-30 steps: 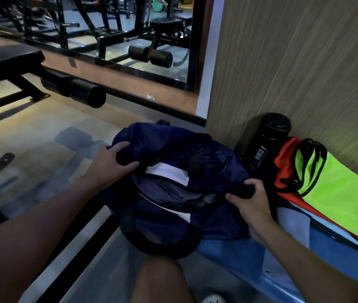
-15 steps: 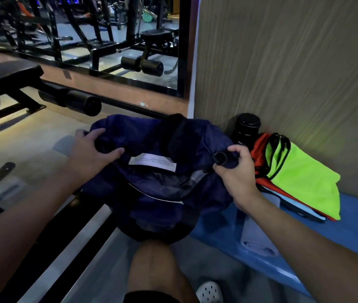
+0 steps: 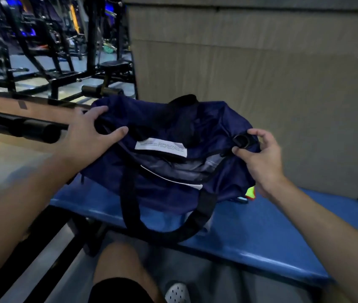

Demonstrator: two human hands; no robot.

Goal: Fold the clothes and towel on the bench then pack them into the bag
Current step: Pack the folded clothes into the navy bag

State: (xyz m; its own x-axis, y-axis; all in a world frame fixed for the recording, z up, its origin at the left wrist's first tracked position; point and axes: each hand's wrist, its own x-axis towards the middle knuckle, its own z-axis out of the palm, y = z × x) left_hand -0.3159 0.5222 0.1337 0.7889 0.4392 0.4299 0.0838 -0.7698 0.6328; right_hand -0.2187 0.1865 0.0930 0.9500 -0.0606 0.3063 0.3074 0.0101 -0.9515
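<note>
Bag [image 3: 217, 119] gripped at both ends on bench [image 3: 261, 232]

Black padded roller [image 3: 35, 131] of a gym machine sits at far left, over the floor. My left hand [image 3: 88, 133] comes next. Its fingers curl over the left end of the navy bag and the thumb lies along the near rim, so I am gripping the cloth there. The bag stands on the blue bench with its mouth open toward me. A white label [image 3: 161, 147] shows on the inside of the far wall, with grey lining below it. One black carry strap [image 3: 130, 202] loops down over the bench's front edge, above my knee [image 3: 119, 263]. At the bag's right end my right hand [image 3: 261, 158] pinches the cloth around a black buckle [image 3: 241, 141], forefinger hooked over the top and thumb underneath. Just below that hand a sliver of neon-yellow cloth [image 3: 251, 192] pokes out from behind the bag; the rest of it is hidden. A brown panelled wall [image 3: 261, 84] rises behind.
</note>
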